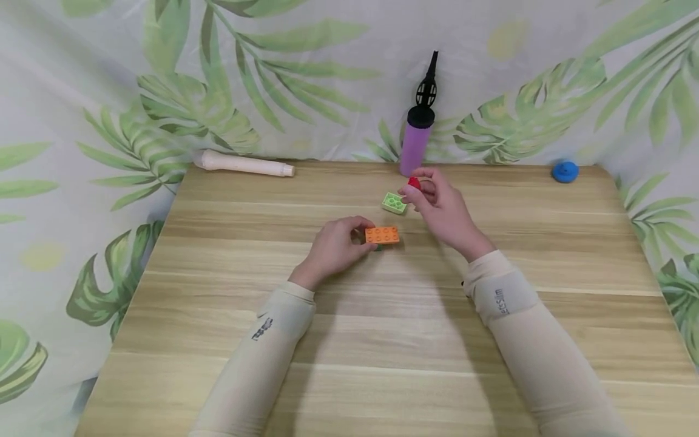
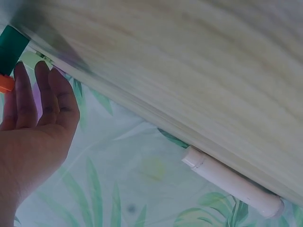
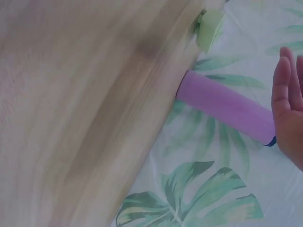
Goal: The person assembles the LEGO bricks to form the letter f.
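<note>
Between thumb and fingers, my left hand [image 1: 337, 244] grips an orange toy building brick [image 1: 382, 235] by its left end, studs facing up. A dark green brick [image 2: 12, 48] sits against the orange one's underside; in the head view only a sliver of it shows. My right hand [image 1: 446, 212], farther back and to the right, pinches a small red brick [image 1: 414, 182] above the table, most of it covered by the fingers. Just left of that hand, a light green brick [image 1: 394, 204] lies with its hollow underside up.
A purple hand pump [image 1: 415, 145] with a black nozzle stands upright at the table's back edge. Along the back left lies a pale pink microphone-shaped stick [image 1: 246, 164]. A round blue object [image 1: 565, 172] is at the back right. Leaf-patterned cloth [image 1: 306, 79] hangs behind the wooden table [image 1: 382, 364].
</note>
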`<action>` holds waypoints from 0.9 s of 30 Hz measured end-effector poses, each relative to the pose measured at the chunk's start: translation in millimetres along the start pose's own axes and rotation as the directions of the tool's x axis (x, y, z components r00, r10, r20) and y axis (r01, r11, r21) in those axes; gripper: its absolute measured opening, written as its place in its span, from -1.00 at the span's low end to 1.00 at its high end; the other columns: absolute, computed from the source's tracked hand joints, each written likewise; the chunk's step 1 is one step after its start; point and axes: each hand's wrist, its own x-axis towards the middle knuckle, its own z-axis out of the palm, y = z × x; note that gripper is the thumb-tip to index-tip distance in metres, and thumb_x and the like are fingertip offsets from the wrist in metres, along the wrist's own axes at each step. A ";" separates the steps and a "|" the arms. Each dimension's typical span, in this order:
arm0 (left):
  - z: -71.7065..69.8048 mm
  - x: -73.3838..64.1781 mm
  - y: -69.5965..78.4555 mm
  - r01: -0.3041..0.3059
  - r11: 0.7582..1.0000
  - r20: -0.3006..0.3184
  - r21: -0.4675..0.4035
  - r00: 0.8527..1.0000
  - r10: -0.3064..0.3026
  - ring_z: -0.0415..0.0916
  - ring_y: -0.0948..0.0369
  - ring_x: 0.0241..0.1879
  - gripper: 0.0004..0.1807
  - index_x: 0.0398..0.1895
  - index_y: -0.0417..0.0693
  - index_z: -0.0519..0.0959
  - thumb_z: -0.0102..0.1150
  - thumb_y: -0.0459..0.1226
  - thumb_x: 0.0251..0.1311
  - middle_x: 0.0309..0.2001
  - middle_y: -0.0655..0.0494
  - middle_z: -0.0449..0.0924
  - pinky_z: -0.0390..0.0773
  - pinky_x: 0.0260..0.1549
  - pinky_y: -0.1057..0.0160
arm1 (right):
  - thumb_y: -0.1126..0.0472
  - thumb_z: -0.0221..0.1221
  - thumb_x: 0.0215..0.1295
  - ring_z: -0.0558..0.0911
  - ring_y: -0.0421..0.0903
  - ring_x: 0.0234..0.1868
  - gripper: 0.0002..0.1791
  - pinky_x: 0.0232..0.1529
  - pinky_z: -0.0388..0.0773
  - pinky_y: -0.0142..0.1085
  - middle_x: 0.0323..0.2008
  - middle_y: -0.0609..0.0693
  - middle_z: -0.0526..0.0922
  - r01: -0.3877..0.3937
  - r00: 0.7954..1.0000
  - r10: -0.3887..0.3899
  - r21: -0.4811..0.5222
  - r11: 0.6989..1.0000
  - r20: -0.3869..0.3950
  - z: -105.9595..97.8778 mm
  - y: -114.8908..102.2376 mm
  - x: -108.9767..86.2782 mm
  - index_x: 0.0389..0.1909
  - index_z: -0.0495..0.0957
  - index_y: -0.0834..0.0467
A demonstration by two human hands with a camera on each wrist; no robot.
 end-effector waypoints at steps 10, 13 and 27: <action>-3.6 -2.9 -1.1 0.009 1.000 -0.028 -0.026 1.000 -0.010 0.63 0.09 0.01 -0.51 0.24 0.04 0.65 0.51 -0.13 0.27 0.15 0.10 0.73 0.61 0.07 0.03 | 0.23 0.41 0.39 0.65 -0.15 -0.09 -0.56 0.01 0.62 -0.43 -0.04 0.14 0.70 0.096 0.976 -0.095 -0.004 0.995 -0.198 6.7 -11.0 -2.7 0.22 0.59 0.24; -3.2 -3.8 -2.2 -0.007 0.999 -0.034 -0.032 0.999 0.005 0.60 0.09 0.00 -0.51 0.26 0.05 0.65 0.51 -0.15 0.27 0.18 0.09 0.70 0.61 0.05 0.04 | 0.33 0.35 0.42 0.66 -0.18 -0.01 -0.55 0.14 0.62 -0.41 0.05 0.22 0.66 0.151 0.958 -0.128 0.073 0.986 -0.255 9.3 -14.7 -4.0 0.26 0.51 0.31; -4.0 -5.7 -1.6 -0.011 0.999 -0.034 -0.044 0.999 0.010 0.65 0.13 0.00 -0.59 0.18 -0.06 0.71 0.47 -0.14 0.31 0.10 0.06 0.76 0.65 0.08 0.08 | 0.32 0.42 0.34 0.70 -0.03 0.03 -0.56 0.20 0.65 -0.20 0.02 0.17 0.71 0.099 0.979 -0.104 -0.036 0.994 -0.174 19.1 -7.3 -4.5 0.19 0.57 0.30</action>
